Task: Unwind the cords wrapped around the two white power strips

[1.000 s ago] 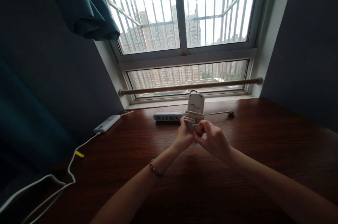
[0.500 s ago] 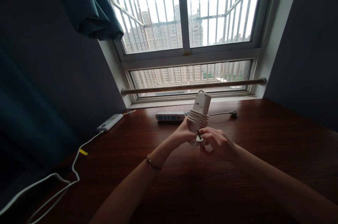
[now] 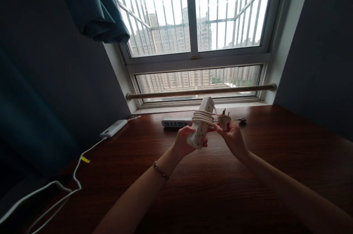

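Observation:
A white power strip (image 3: 199,134) is held tilted above the table, its own white cord (image 3: 203,117) wound several times around its middle. My left hand (image 3: 184,140) grips the lower end of the strip, thumb on one side and fingertips showing on the other. To the right of the strip, my right hand (image 3: 231,134) holds the cord's white plug (image 3: 224,120), whose prongs point up and away from me. The right fingertips are close to the wound cord; whether they touch it I cannot tell.
Behind lies a second power strip (image 3: 176,123) with bluish sockets, its dark plug (image 3: 242,120) to the right. A white device (image 3: 113,128) with a cable (image 3: 78,175) and yellow tag (image 3: 85,159) sits at left on the brown table (image 3: 176,197). A rail (image 3: 198,92) crosses the window.
My right hand has moved right and up with the plug, from the strip's lower end to beside the coils. My left hand has turned the strip, which now shows another side.

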Demonstrator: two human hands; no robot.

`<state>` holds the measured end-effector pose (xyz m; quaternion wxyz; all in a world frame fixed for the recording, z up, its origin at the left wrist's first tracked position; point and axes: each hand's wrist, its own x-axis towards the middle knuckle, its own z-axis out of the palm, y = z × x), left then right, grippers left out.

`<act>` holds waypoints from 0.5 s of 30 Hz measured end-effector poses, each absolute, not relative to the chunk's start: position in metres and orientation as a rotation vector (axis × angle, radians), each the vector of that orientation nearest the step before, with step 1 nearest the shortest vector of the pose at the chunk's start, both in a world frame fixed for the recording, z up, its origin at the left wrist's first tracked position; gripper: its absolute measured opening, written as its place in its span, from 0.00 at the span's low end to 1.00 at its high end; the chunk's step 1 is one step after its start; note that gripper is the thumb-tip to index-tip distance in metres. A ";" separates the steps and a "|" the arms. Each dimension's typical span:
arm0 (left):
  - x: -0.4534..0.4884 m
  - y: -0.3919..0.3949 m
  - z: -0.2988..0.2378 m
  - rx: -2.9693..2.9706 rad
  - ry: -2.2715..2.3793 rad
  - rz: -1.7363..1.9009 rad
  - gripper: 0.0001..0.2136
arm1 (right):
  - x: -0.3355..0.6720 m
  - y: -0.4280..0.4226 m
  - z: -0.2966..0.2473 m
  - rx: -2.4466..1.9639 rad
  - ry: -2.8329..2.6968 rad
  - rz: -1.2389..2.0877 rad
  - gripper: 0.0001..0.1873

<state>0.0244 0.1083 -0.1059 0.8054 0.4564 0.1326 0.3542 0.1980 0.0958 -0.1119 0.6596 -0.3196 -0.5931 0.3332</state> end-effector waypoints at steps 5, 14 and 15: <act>0.025 0.109 -0.113 0.984 0.245 0.766 0.26 | 0.199 0.106 -0.126 -0.783 -1.411 0.742 0.29; 0.025 0.110 -0.116 1.114 0.379 0.739 0.24 | 0.197 0.115 -0.136 -0.705 -1.591 0.817 0.21; 0.026 0.110 -0.115 1.134 0.418 0.741 0.23 | 0.197 0.114 -0.137 -0.725 -1.597 0.807 0.20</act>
